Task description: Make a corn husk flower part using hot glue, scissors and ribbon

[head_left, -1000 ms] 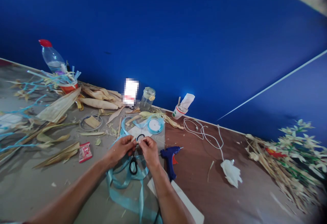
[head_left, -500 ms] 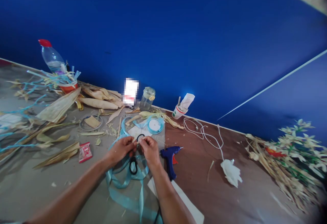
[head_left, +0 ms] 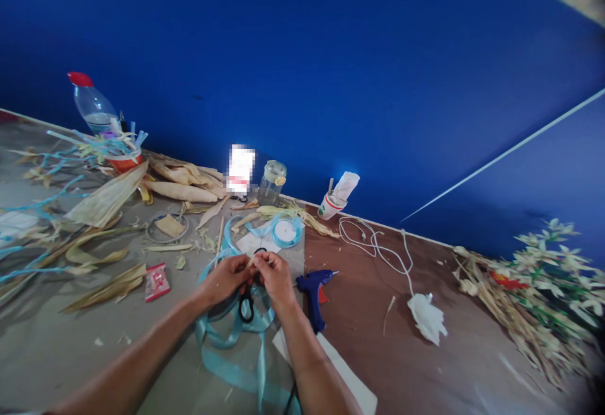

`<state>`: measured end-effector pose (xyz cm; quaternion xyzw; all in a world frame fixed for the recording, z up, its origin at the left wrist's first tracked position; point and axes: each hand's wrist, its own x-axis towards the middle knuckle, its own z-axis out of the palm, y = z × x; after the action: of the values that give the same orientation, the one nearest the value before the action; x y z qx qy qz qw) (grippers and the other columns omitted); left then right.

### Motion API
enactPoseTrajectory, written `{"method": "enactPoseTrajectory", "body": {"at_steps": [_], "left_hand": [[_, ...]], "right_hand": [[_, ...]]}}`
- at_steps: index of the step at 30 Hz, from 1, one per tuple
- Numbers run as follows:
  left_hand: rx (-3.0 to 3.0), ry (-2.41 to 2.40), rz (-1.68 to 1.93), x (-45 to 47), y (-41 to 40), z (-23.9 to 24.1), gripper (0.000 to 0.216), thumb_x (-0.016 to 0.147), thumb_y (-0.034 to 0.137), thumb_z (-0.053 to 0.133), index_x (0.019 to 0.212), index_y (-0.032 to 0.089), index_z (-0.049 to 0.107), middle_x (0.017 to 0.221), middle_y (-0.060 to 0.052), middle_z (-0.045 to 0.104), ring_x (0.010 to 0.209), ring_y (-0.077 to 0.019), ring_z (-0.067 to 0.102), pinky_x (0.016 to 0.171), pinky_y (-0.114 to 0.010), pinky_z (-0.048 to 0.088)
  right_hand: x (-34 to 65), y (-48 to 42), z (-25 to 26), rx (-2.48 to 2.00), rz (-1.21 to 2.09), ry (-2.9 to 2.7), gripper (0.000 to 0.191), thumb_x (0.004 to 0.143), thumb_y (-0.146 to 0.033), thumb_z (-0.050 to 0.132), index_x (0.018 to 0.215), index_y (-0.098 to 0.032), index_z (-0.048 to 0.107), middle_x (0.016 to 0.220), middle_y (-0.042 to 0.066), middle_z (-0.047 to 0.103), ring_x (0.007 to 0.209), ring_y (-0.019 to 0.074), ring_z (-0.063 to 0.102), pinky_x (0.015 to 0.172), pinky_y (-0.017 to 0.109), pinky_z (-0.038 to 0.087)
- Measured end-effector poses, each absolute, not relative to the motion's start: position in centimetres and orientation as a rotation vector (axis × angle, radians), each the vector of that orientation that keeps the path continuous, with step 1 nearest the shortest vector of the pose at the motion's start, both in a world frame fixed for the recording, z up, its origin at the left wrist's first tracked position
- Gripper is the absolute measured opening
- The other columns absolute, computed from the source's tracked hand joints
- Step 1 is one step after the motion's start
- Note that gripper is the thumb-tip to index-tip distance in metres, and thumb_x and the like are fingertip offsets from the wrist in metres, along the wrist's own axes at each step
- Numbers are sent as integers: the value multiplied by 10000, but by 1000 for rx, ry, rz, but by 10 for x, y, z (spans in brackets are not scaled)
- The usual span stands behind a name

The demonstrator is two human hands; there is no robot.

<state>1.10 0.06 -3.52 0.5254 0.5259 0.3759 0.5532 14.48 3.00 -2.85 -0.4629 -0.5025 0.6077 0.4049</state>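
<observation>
My left hand and my right hand meet fingertip to fingertip over the middle of the table. Pinched between them is a small pale strip, most of it hidden by the fingers; it looks like dried husk. Below the hands shows a black scissors handle loop, and another dark loop sits just behind the fingertips. Light blue ribbon lies in loose curls under my wrists, running to a ribbon spool farther back. A blue glue gun lies right of my right hand.
Dried corn husks and a red candy packet lie at the left. A glass jar and paper cup stand by the blue wall. White cable and a flower bunch are at the right.
My fingertips have come closer together around the pale strip, the right hand shifting slightly left. The things on the table stay in place.
</observation>
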Motion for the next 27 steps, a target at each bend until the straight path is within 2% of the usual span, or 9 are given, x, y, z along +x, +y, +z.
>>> {"method": "enactPoseTrajectory", "body": {"at_steps": [6, 11, 16, 19, 24, 27], "left_hand": [[1218, 1204, 864, 11, 0, -30, 281, 734, 425, 614, 670, 169, 518, 584, 52, 565, 444, -86, 501, 467, -210, 354], [1134, 1116, 883, 9, 0, -23, 260, 740, 408, 610, 706, 153, 571, 643, 6, 619, 461, -92, 530, 497, -222, 381], [980, 1064, 927, 4, -1, -20, 255, 752, 360, 601, 875, 137, 621, 765, -41, 668, 518, -98, 558, 545, -232, 410], [956, 1043, 951, 1, 0, -20, 321, 734, 360, 616, 961, 133, 618, 733, -30, 664, 495, -93, 540, 526, -232, 400], [1033, 1117, 951, 1, 3, -23, 507, 739, 356, 585, 1181, 128, 488, 636, 13, 638, 427, -98, 525, 475, -236, 372], [1119, 1165, 967, 4, 1, -26, 526, 778, 344, 525, 1244, 139, 394, 630, 33, 625, 434, -110, 545, 487, -248, 393]], "right_hand": [[147, 30, -29, -1171, 1460, -1333, 184, 708, -343, 588, 660, -165, 582, 529, -36, 539, 426, 74, 391, 427, 202, 302], [149, 31, -28, -1189, 1492, -1273, 201, 711, -371, 571, 675, -175, 552, 466, -62, 465, 403, 79, 368, 407, 204, 279], [149, 34, -29, -1185, 1462, -1204, 208, 709, -378, 580, 679, -173, 555, 487, -65, 464, 410, 72, 365, 413, 200, 283], [149, 34, -27, -1164, 1479, -1168, 204, 696, -358, 592, 757, -164, 583, 510, -67, 477, 409, 67, 377, 410, 195, 292], [148, 32, -22, -1121, 1565, -1124, 220, 672, -327, 624, 800, -150, 603, 533, -66, 498, 391, 47, 371, 395, 183, 280], [147, 30, -21, -1112, 1646, -1144, 203, 665, -321, 630, 775, -153, 606, 493, -69, 493, 377, 48, 361, 382, 179, 264]]}}
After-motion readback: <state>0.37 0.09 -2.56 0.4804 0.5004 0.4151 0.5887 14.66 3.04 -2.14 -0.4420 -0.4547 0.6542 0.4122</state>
